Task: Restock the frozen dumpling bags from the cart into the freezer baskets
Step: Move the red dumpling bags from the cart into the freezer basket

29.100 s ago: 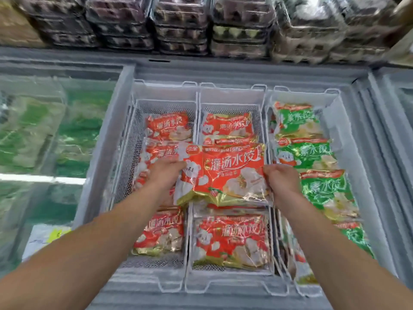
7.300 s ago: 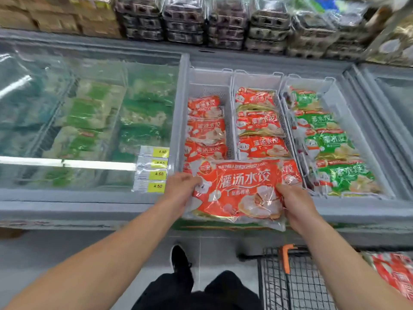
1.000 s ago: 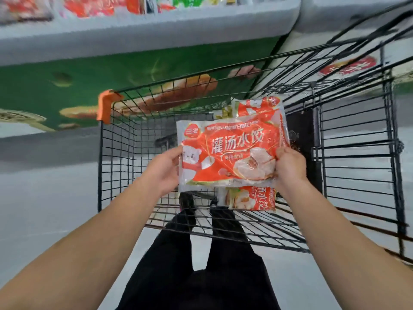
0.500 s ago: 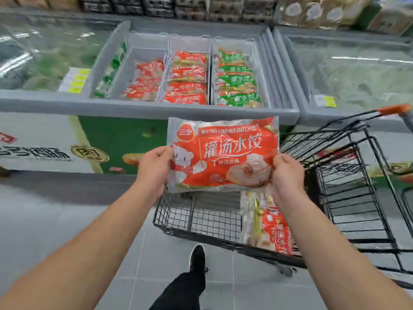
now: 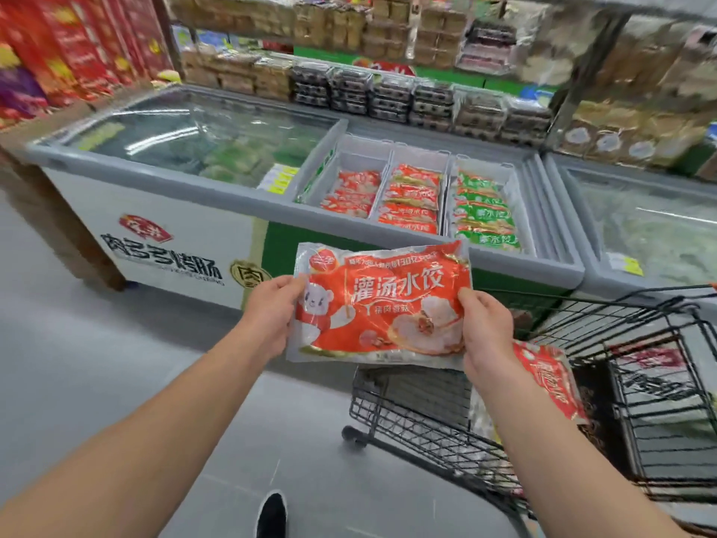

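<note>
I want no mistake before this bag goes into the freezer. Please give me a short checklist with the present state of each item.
1. Both hands hold the bag: ok. The left hand and the right hand each have a grip on one side of the red bag.
2. Freezer lid open over the baskets: ok.
3. Colour match: ok. The left basket and the middle basket hold red bags; the right basket holds green ones.
4. Room in the baskets: the left one looks less full; depth cannot tell.
5. Bag sealed and undamaged: cannot tell.
6. More stock in the cart: ok, another red bag lies there.
</note>
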### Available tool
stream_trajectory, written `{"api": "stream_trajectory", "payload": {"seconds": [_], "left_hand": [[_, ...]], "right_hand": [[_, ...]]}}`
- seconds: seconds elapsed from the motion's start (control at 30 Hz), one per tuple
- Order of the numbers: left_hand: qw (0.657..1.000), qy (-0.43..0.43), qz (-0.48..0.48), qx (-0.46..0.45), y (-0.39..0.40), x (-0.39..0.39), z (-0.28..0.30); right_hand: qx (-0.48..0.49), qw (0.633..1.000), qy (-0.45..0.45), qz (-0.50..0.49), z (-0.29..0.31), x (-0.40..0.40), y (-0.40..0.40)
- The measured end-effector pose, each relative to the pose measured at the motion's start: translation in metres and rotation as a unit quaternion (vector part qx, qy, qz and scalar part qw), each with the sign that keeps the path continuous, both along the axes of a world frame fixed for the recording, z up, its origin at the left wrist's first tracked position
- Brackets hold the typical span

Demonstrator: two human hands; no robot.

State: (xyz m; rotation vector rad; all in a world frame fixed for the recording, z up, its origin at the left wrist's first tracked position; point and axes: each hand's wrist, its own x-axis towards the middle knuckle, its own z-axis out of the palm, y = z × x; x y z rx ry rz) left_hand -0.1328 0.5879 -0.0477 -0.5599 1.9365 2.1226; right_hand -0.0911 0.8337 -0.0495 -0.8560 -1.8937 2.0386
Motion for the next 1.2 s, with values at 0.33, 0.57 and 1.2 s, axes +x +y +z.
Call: {"api": "stream_trajectory", "payload": {"seconds": [0.33,0.57,1.2], "left_hand": [[0.999,-0.005,0.048,0.002,-0.145,-0.069,-0.019],[0.998,0.022,0.020,-0.061,-0.206,-0.146,-0.031],[0.988,0.024,-0.040,-0.148,-0.145,-0.406,-0.063]], "right_hand": [[-0.066,0.994,0.022,-0.087,0.000,-0.071,-0.141],[-0.075,0.991,0.027,-0.106,-0.006,-0.124,-0.203],[-0.120,0.984,-0.032,-0.130,-0.067,-0.366,-0.140]]}}
